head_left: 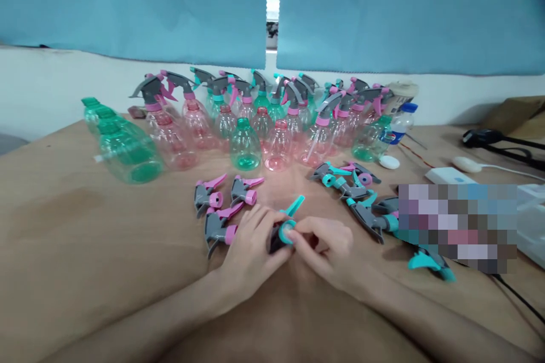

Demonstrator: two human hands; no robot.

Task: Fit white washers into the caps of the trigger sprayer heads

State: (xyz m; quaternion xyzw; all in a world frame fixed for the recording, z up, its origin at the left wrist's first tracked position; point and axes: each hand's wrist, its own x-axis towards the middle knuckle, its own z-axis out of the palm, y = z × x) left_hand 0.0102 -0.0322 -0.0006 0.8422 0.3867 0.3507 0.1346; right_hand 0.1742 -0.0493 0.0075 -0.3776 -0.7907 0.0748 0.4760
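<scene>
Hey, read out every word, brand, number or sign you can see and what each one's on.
No full word reads clearly.
Round red, white and blue logo: blue label on the clear plastic bottle with blue cap; wording too blurred.
"IA", perhaps partial: beige rounded container behind it.
Blue mark, too small to read: white rectangular box.
Held grey-and-turquoise plastic spray head: none visible.

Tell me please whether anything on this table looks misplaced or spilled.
A blue-capped drink bottle stands beside the spray bottles, at their right end; it looks odd because it is another kind. No spill shows.
</scene>
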